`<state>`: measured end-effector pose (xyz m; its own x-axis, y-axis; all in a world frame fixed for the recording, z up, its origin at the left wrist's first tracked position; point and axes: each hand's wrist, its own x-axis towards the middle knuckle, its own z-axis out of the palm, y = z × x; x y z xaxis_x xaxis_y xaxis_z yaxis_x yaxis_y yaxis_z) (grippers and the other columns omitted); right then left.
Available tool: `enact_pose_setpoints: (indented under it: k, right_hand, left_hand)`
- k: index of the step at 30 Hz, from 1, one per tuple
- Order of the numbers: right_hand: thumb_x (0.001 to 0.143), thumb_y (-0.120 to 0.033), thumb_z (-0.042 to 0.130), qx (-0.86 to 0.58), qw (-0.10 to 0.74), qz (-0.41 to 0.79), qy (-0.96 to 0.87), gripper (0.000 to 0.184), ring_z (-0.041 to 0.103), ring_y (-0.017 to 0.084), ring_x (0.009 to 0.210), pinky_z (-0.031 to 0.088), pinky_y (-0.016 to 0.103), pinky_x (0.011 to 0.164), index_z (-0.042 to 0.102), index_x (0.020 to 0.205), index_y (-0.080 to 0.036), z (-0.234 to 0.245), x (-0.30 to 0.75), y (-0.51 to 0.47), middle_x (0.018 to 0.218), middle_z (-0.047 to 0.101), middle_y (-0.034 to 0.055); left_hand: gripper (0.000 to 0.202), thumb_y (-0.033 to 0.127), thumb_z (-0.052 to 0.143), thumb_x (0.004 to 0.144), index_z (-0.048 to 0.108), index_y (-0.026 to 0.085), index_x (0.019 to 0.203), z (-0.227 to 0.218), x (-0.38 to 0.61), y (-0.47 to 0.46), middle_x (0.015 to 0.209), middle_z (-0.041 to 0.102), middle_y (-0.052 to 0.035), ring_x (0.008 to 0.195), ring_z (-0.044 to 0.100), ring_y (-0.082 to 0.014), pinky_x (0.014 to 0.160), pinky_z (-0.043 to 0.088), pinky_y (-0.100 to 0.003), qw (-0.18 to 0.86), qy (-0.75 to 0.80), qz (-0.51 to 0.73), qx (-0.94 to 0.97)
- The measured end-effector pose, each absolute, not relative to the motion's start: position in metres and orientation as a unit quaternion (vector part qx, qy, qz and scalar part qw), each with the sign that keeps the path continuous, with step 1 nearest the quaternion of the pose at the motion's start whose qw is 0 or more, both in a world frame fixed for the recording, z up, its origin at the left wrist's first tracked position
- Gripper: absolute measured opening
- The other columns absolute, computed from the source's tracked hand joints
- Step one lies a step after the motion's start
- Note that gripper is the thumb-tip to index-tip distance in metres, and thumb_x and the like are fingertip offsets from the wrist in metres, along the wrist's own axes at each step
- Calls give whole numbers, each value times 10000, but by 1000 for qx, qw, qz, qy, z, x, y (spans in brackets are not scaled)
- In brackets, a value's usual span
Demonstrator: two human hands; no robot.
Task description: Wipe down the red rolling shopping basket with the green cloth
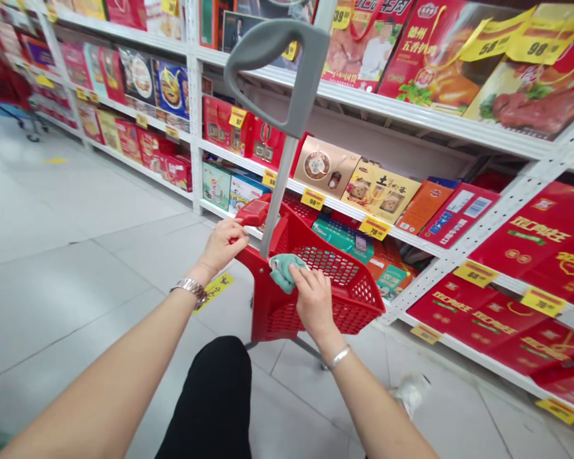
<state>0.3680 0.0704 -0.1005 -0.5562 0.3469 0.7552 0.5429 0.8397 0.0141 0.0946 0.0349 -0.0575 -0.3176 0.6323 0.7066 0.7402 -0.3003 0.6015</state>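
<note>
Nearest us, our left hand (224,245) is closed around the front corner of a red shopping-trolley basket (287,312), a grip that seems to steady the basket against rolling or tipping. Our right hand (314,301) is narrowed, its fingers bunched over a mint-green cloth (283,273) pressed to the basket's rim, apparently bearing down on the red plastic. Between the hands rises the trolley's grey pole (276,191), topped by a curved handle (277,64). Below the hands, our black trouser leg (210,395) stands on pale floor tiles (100,306). Beyond the basket, to the right of the hands, white metal shelving (387,105) carries boxed food gifts (380,191) with yellow price tags (313,199). Farther off, past the left hand, stands another red trolley (4,83).
</note>
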Motion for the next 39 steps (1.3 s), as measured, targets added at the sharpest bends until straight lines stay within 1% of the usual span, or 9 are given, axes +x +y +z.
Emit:
enact_pose_setpoints:
  k: [7,12,17,19,22,27,32,35,39]
  right_hand:
    - [951,-22,385,-247,395,-163,-869,602,574,229,863,440,356,784,478,1527,-172,-140,456,108,1069,745,119]
    - [916,-45,402,-310,345,-184,-867,564,599,232,871,456,369,812,563,1436,-194,-158,542,140,1076,741,120]
    - [834,-45,424,-448,275,-248,-813,463,560,234,751,374,336,702,719,1169,-169,-165,620,158,779,710,79]
    - [807,-39,426,-471,277,-282,-788,444,533,233,711,350,340,684,747,1092,-158,-160,631,156,738,699,81]
    - [871,-62,441,-415,339,-306,-787,416,544,238,731,390,357,730,740,1149,-142,-145,607,136,807,733,98]
    - [961,-49,483,-201,420,-241,-852,487,650,208,987,418,354,902,640,1375,-251,-119,487,71,1101,779,76]
    - [1010,-148,559,-43,422,-203,-883,309,627,194,1130,374,365,961,703,1263,-252,-109,374,23,1208,766,49]
    - [1018,-166,575,-35,420,-212,-882,273,619,189,1107,370,360,918,711,1239,-250,-114,351,29,1199,765,48]
    - [1022,-167,563,-68,396,-217,-890,250,618,186,1047,370,347,863,726,1189,-257,-138,381,61,1129,776,51]
  left_hand:
    - [219,353,594,776,619,237,592,-58,76,19,797,715,-55,1144,642,-283,1110,455,-461,52,-600,-555,-574]
    - [208,367,596,763,633,246,598,-58,70,12,759,707,-47,1151,643,-291,1101,469,-455,51,-603,-561,-564]
    - [207,344,606,762,635,249,581,-58,71,12,728,694,-35,1154,646,-289,1087,476,-449,63,-592,-574,-562]
    - [198,326,610,754,635,250,573,-58,71,13,712,685,-32,1144,647,-286,1090,472,-452,62,-589,-577,-563]
    - [201,313,612,742,615,250,550,-58,71,13,699,673,-28,1121,651,-280,1094,467,-452,60,-586,-579,-564]
    - [186,293,615,740,618,246,560,-57,73,11,712,672,-27,1135,648,-277,1083,476,-440,58,-587,-581,-561]
    - [184,284,622,745,610,246,565,-57,76,10,725,672,-24,1155,641,-274,1089,472,-438,54,-596,-576,-557]
    - [191,283,622,743,593,248,557,-57,78,11,716,662,-20,1140,648,-271,1092,468,-443,51,-592,-576,-562]
    - [190,299,621,741,596,245,561,-57,79,11,711,653,-22,1124,655,-273,1076,474,-446,51,-580,-583,-566]
